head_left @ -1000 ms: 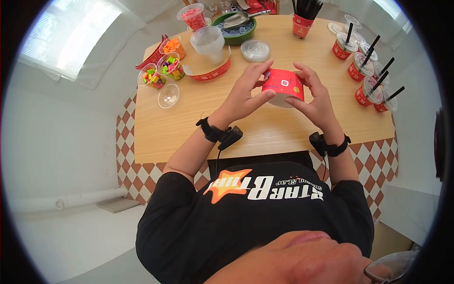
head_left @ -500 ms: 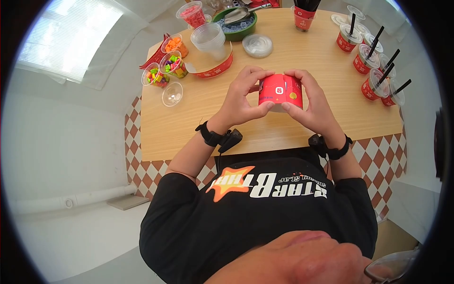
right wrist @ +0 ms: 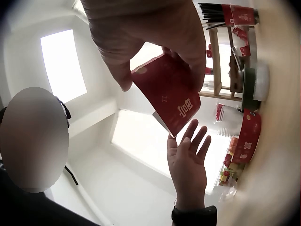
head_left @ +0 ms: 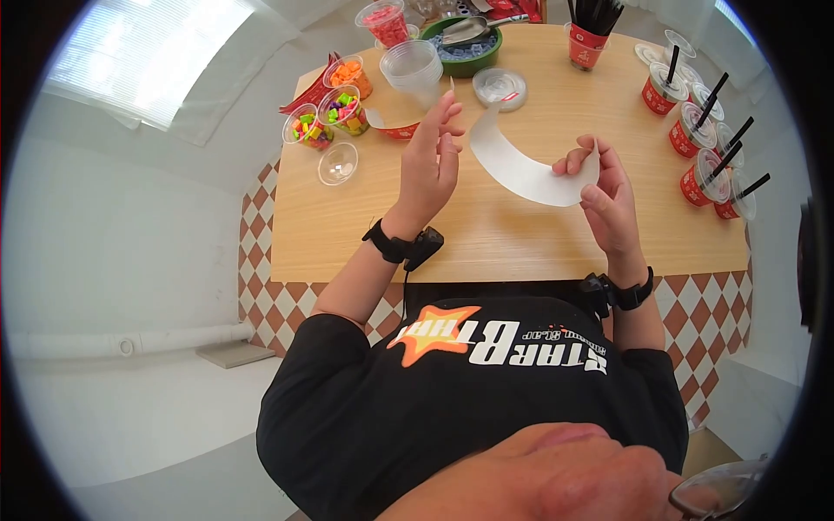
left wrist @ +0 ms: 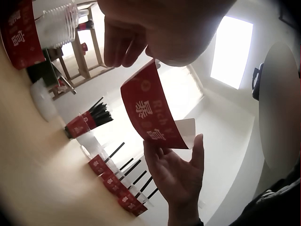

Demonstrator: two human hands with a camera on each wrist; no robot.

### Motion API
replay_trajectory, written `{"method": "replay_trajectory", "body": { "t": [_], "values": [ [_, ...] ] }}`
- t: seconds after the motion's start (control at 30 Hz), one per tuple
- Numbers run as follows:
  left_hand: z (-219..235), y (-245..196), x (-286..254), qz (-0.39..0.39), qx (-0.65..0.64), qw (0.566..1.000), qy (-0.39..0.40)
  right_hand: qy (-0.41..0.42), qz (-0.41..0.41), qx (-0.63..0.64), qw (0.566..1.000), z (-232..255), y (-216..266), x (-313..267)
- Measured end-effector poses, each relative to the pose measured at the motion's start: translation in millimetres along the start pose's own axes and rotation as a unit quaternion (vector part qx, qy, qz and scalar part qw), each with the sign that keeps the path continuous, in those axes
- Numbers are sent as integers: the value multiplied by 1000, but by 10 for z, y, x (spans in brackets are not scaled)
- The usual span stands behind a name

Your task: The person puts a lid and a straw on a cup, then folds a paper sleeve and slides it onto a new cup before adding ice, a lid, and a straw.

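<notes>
A curved paper sleeve spreads above the table, its white inner face (head_left: pixel 528 176) up in the head view; its printed red face shows in the left wrist view (left wrist: pixel 150 110) and the right wrist view (right wrist: pixel 167 92). My right hand (head_left: pixel 612 204) grips one end, thumb on one side and fingers on the other. At the left, my left hand (head_left: pixel 427 165) is raised with fingers extended, a gap between it and the sleeve in the head view. In the right wrist view, the left fingertips (right wrist: pixel 193 134) are close to the sleeve's lower corner; contact is unclear.
Clear stacked cups (head_left: pixel 411 65) stand behind another red sleeve (head_left: pixel 401 133). Cups of coloured pieces (head_left: pixel 345 111) and a clear lid (head_left: pixel 338 164) are at left. A green bowl (head_left: pixel 469 64), stacked lids (head_left: pixel 499 88) and a straw holder (head_left: pixel 586 48) are behind; several lidded drinks (head_left: pixel 695 130) line the right.
The sleeve was curled between both hands with its red side showing; it has opened out, white side up. My left hand has let go and moved left, while my right hand has shifted right.
</notes>
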State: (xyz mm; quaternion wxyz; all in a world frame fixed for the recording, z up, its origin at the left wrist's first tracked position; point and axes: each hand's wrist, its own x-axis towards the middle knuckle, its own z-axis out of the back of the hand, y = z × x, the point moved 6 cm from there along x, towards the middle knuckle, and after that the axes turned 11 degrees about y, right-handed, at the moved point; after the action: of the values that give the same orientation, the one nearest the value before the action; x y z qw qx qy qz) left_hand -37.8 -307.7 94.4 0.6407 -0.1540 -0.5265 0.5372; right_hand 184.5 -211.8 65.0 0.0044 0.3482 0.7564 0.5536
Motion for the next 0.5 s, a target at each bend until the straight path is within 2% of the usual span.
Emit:
{"method": "replay_trajectory", "body": {
  "t": [0.07,0.1,0.13,0.17,0.23,0.27,0.33,0.37,0.43,0.47,0.5],
  "values": [
    [76,-42,-12,-2,28,999,-15,14,-5,-4,1000,-22,-16,-2],
    [119,-197,-53,-94,136,986,-37,15,-24,-34,999,-28,-34,-6],
    [122,-350,-112,-185,241,951,-57,15,-42,-64,997,-32,-51,-8],
    [132,-496,-113,-186,242,951,-56,16,-40,-63,997,-37,-64,-11],
    [-168,-784,-178,-258,293,903,181,34,-61,-39,997,-67,-136,-25],
    [-186,-753,-182,-257,295,903,179,37,-62,-39,997,-75,-143,-28],
    [-338,-538,-226,-222,299,889,267,24,-59,53,997,-71,-164,-44],
    [-304,-450,-273,-221,302,889,265,28,-60,54,996,-70,-165,-51],
    [-181,-253,-296,-150,338,886,280,-17,-77,71,994,10,-191,-83],
    [-115,-252,-311,-152,339,885,280,-17,-75,71,995,30,-193,-88],
    [-23,-227,-320,-116,360,887,266,-78,-95,28,992,128,-215,-121]
  ]
}}
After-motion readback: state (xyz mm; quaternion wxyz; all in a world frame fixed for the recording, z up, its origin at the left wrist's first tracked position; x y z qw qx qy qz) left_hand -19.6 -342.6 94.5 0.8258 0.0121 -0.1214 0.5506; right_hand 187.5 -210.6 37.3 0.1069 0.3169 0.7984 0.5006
